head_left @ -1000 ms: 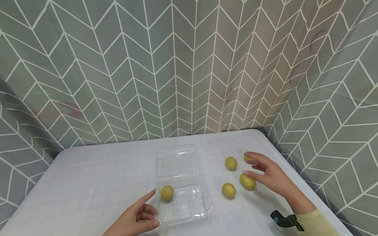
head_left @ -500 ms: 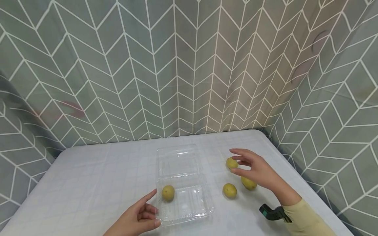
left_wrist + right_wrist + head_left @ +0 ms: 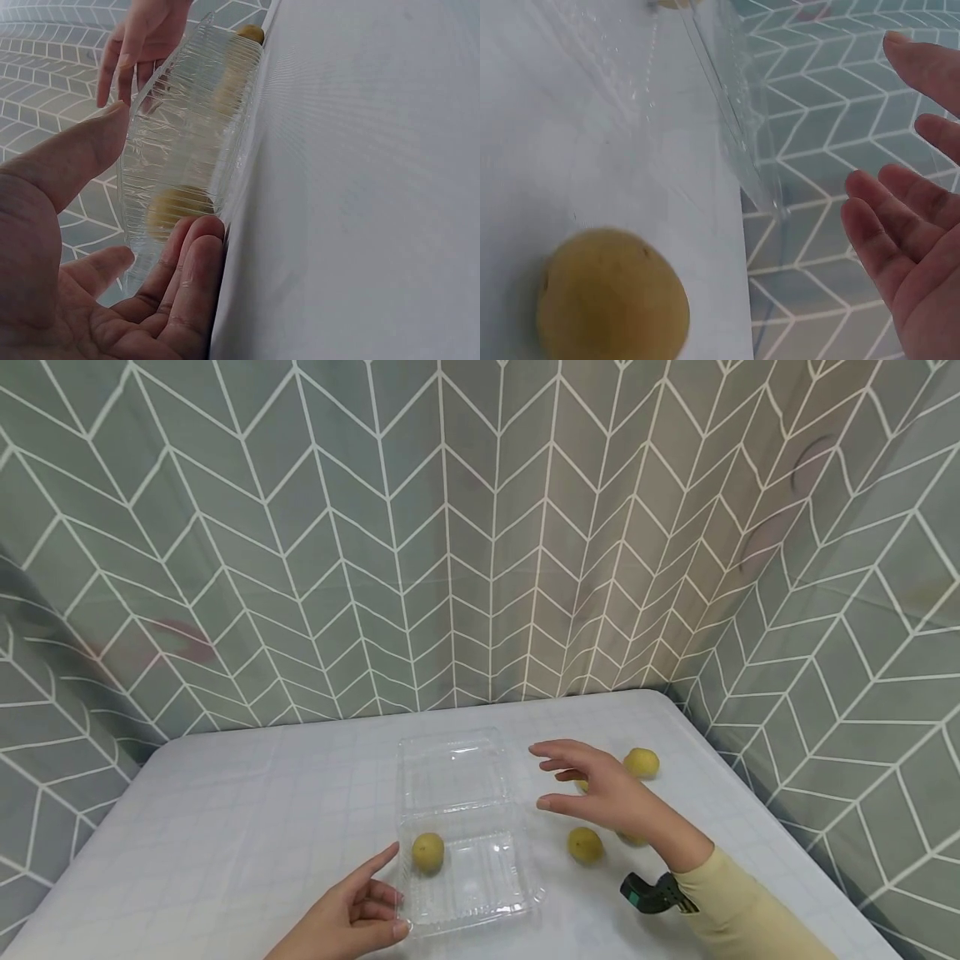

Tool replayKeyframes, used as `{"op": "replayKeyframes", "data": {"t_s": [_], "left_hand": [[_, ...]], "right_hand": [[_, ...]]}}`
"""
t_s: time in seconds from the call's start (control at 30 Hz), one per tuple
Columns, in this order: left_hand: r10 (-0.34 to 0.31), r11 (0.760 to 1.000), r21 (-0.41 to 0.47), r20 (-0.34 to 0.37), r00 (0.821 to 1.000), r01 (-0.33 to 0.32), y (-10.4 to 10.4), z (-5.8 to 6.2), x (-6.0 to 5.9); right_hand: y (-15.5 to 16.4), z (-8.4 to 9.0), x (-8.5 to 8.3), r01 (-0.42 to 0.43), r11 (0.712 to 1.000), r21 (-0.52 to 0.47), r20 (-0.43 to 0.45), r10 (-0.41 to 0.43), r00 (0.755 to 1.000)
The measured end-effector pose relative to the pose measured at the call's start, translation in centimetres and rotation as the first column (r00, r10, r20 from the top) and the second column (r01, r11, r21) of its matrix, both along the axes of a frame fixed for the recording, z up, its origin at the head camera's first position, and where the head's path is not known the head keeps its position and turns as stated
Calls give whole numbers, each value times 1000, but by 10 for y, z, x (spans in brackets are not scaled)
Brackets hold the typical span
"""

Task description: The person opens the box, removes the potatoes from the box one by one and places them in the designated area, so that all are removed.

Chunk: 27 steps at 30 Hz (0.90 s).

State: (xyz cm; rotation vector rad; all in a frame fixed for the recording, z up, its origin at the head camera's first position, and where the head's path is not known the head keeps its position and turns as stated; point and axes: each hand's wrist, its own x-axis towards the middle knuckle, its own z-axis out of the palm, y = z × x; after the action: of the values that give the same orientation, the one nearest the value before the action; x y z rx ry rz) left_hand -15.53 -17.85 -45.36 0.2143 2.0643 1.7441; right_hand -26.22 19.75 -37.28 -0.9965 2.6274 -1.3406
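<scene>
A clear plastic clamshell box (image 3: 472, 893) lies unfolded on the table, its lid (image 3: 453, 772) spread toward the back. One yellow lemon-like fruit (image 3: 427, 853) sits in the left part of its base. At the box's left side is my left hand (image 3: 345, 906); in the left wrist view its thumb tip (image 3: 112, 124) reaches the rim and its fingertips lie against the ribbed wall. My right hand (image 3: 600, 785) hovers with spread fingers right of the lid, nothing in its grasp. Below it, the right wrist view has another yellow fruit (image 3: 615, 296) on the cloth.
Right of the box, a yellow fruit (image 3: 585, 845) lies in front and another (image 3: 642, 763) farther back. Two more are mostly hidden by the right hand and forearm. A white cloth (image 3: 247, 827) covers the table; a patterned curtain (image 3: 465, 527) hangs behind it.
My right hand has moved left from over the fruits toward the box lid, uncovering the rear right fruit. The left hand stays at the box's side.
</scene>
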Motion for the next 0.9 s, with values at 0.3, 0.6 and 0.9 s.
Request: {"op": "replayKeyframes", "data": {"t_s": [0.3, 0.6, 0.9], "left_hand": [[-6, 1000, 11, -16, 1000, 6, -1, -2, 0], [-1, 1000, 14, -12, 1000, 1, -1, -3, 1], [3, 1000, 7, -20, 1000, -3, -1, -5, 1]], "right_hand": [[-30, -2, -1, -105, 993, 57, -28, 107, 994], [-55, -14, -4, -195, 978, 71, -21, 197, 980], [-71, -17, -4, -230, 970, 82, -15, 232, 973]]}}
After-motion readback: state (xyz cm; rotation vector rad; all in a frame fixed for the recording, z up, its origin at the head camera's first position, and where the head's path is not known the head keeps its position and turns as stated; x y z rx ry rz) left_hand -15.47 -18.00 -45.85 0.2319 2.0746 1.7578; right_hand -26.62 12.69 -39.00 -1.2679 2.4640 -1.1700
